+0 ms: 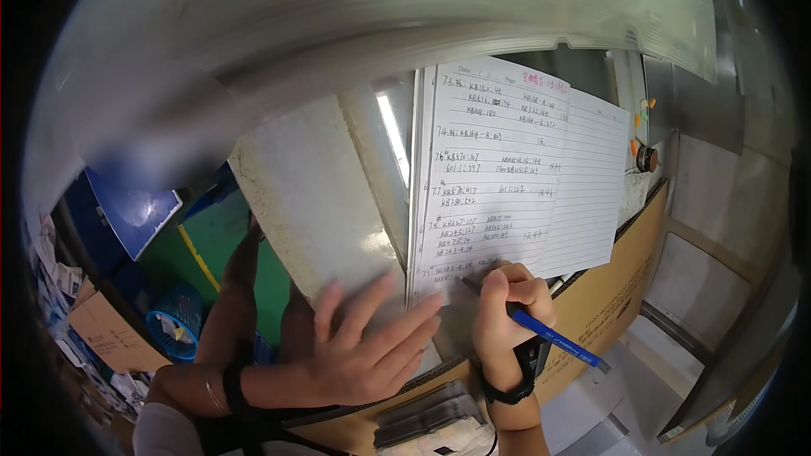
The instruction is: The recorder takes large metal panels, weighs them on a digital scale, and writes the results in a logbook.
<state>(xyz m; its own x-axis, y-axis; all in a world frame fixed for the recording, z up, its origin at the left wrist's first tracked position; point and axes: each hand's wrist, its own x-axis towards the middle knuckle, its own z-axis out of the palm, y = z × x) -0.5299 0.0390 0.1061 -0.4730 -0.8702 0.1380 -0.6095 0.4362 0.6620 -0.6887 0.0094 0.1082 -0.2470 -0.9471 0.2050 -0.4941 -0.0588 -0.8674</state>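
An open ruled notebook (pixel 498 194) with several lines of handwriting lies in front of me, its right page largely blank. My right hand (pixel 509 308) is closed around a blue pen (pixel 557 338), the tip touching the lower part of the written page. A dark watch (pixel 511 388) sits on that wrist. My left hand (pixel 372 342) lies flat with its fingers spread, partly over the pale board (pixel 308 186) beside the notebook's lower left edge. A dark band and a thin bracelet circle the left wrist.
A cardboard sheet (pixel 625 287) runs under and right of the notebook. Near its far right stands a small dark round container (pixel 647 159). Down at the left are a blue basket (pixel 176 321), a cardboard box (pixel 110 329) and a green floor (pixel 220 241). Dark folded material (pixel 427 418) lies at the front.
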